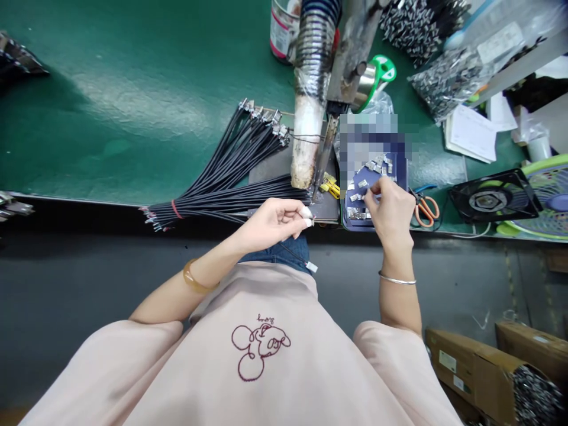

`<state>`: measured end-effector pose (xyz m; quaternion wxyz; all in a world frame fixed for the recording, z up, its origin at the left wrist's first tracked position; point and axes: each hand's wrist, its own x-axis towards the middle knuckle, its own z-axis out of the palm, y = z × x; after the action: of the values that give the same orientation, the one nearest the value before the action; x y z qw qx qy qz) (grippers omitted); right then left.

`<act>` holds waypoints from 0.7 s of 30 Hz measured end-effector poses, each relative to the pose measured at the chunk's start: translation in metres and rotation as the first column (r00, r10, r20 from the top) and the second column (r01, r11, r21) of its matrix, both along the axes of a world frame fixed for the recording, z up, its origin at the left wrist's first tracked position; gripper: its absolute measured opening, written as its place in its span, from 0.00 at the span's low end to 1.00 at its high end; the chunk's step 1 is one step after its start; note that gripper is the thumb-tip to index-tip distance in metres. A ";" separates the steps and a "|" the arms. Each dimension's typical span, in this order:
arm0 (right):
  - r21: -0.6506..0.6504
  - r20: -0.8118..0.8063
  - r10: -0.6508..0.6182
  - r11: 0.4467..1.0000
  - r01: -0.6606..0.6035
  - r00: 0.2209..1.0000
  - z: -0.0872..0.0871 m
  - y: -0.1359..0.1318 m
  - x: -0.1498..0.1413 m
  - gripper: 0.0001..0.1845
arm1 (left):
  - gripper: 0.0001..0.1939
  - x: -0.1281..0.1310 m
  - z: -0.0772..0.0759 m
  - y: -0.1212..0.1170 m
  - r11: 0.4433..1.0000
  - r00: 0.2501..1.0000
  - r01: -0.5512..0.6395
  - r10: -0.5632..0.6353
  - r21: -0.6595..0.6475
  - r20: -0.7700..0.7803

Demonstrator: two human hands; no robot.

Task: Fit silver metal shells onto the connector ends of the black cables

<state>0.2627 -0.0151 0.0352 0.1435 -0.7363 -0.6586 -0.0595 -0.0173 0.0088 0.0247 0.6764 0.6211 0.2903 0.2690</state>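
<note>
Step in hand looks like a part pick from the blue bin [402, 168] on the green bench [133, 118]. Right hand [393, 207] is lowered over the front part of the bin, thumb and index brought nearly together at the small metal connectors [362, 183]; whether one is already pinched cannot be told, fingertip contact is too small to read. Left hand [275, 223] is held just off the bench edge, thumb and forefinger closed in a pinch; a thin cable [290, 253] appears to be gripped there, its white plug [312, 267] hanging below the hand, over the lap. White coverings are worn on the left fingertips. Black cable bundle [213, 201] is laid behind and left of that hand, bound by a red band [176, 209]; a fan of cables with metal ends [248, 139] is spread behind it. Judged next: a single connector needs to be isolated, pinched squarely and lifted clear of the bin wall, with the cable end held steady meanwhile. Bare metal rod [326, 148] between bin and cables should be given clearance.
</note>
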 end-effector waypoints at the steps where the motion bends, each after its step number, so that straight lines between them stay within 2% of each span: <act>1: 0.018 -0.048 -0.001 1.000 0.002 0.999 0.001 0.000 0.000 0.07 | 0.08 0.002 -0.003 -0.001 0.995 0.998 -0.043 0.047 -0.095 0.039; 4: 0.156 -0.323 -0.019 0.985 0.073 0.946 0.009 -0.008 -0.009 0.08 | 0.06 0.006 -0.012 -0.004 0.972 0.983 -0.130 0.152 -0.194 0.106; 6: 0.254 -0.526 0.005 0.955 0.152 0.850 0.016 -0.019 -0.023 0.09 | 0.05 0.008 -0.016 -0.005 0.965 0.976 -0.159 0.186 -0.209 0.113; 8: 0.281 -0.646 0.066 0.947 0.156 0.761 0.021 -0.033 -0.042 0.10 | 0.05 0.008 -0.016 -0.006 0.964 0.976 -0.170 0.194 -0.207 0.099; 11: 0.294 -0.713 0.187 0.955 0.046 0.676 0.019 -0.049 -0.073 0.11 | 0.03 0.009 -0.015 -0.006 0.971 0.981 -0.172 0.184 -0.164 0.066; 12: 0.296 -0.713 0.209 0.955 0.017 0.669 0.015 -0.052 -0.082 0.09 | 0.03 0.009 -0.014 -0.006 0.974 0.982 -0.171 0.181 -0.150 0.057; 14: 0.309 -0.658 0.225 0.951 -0.015 0.718 0.007 -0.054 -0.096 0.05 | 0.05 0.010 -0.012 -0.006 0.975 0.981 -0.181 0.187 -0.126 0.042; 16: 0.292 -0.638 0.234 0.955 -0.052 0.734 -0.002 -0.051 -0.104 0.03 | 0.06 0.012 -0.011 -0.007 0.976 0.979 -0.201 0.203 -0.087 0.023; 19: 0.217 -0.711 0.241 0.969 -0.120 0.661 -0.012 -0.045 -0.107 0.04 | 0.06 0.015 -0.012 -0.010 0.973 0.973 -0.229 0.229 0.009 0.001; 21: 0.203 -0.726 0.242 0.970 -0.135 0.644 -0.015 -0.043 -0.108 0.04 | 0.05 0.016 -0.014 -0.012 0.968 0.970 -0.239 0.241 0.077 -0.017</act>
<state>0.1547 -0.0581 0.0201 0.4533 -0.6123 -0.6097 0.2189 -0.0010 -0.0028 0.0104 0.6114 0.6098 0.3619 0.3514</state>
